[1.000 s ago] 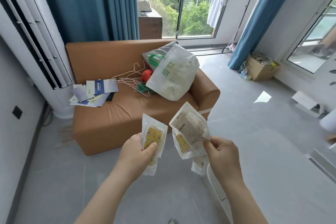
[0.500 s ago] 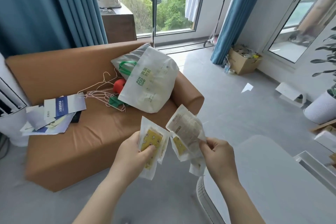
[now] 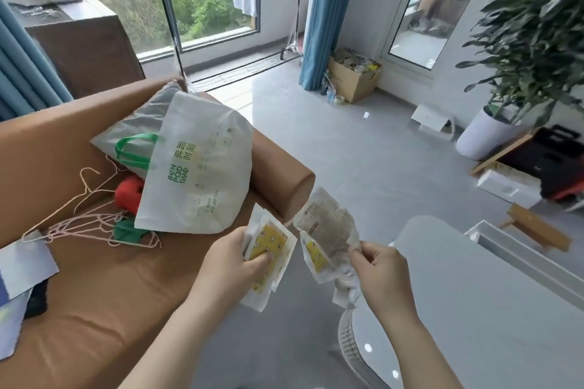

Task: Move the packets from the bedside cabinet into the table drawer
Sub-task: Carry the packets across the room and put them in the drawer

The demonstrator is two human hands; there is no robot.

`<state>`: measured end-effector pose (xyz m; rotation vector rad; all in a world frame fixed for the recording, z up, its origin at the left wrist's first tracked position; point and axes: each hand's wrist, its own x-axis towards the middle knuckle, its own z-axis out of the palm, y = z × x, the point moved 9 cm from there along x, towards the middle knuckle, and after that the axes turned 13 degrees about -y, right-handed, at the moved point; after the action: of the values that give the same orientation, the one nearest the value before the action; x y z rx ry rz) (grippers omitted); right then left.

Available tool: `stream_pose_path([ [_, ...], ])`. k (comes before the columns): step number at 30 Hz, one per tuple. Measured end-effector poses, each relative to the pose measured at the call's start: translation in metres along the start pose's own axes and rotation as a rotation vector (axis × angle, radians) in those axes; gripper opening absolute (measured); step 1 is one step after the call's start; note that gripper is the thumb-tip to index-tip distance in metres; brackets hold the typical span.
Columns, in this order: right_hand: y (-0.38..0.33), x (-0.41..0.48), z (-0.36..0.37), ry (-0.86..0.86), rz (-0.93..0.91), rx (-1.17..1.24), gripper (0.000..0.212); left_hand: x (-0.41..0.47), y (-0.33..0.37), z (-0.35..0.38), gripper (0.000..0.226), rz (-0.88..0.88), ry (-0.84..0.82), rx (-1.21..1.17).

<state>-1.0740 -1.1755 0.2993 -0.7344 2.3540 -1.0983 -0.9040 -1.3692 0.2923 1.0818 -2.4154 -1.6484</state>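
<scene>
My left hand (image 3: 233, 265) grips a small stack of clear packets with yellow printed inserts (image 3: 268, 249), held upright in front of me. My right hand (image 3: 380, 265) pinches another bunch of packets (image 3: 327, 230), the front one pale with brownish print, more hanging below it. The two bunches are close together but apart, in the air above the grey floor. A white table (image 3: 480, 303) with a rounded corner lies at the lower right, just beyond my right hand. No drawer or bedside cabinet is in view.
A brown sofa (image 3: 94, 287) to the left carries a white bag (image 3: 196, 167), wire hangers, a red object and papers. A potted plant (image 3: 521, 50), a cardboard box (image 3: 354, 79) and boxes on the floor stand at the right. Grey floor stretches ahead.
The view has swung right and closer: the sofa slid left, the white table and the plant came into view. Both hands kept their packets in about the same pose.
</scene>
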Motion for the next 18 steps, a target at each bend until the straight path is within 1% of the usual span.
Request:
stream_pose_path([
  [4,0.014,0.032,-0.014,0.048,0.067,-0.006,0.047,0.054,0.016,0.010,0.008,0.018,-0.066,0.035],
  [8,0.034,0.072,-0.036,0.089,0.108,0.001,0.046,0.113,0.042,0.027,0.015,0.070,-0.110,0.138],
  [13,0.056,0.127,-0.083,0.164,0.119,0.001,0.047,0.187,0.092,0.062,0.025,0.129,-0.164,0.210],
  [15,0.066,0.147,-0.103,0.187,0.126,-0.001,0.047,0.212,0.111,0.078,0.024,0.142,-0.195,0.219],
  [18,0.083,0.174,-0.128,0.201,0.143,-0.003,0.047,0.244,0.137,0.098,0.026,0.165,-0.190,0.237],
])
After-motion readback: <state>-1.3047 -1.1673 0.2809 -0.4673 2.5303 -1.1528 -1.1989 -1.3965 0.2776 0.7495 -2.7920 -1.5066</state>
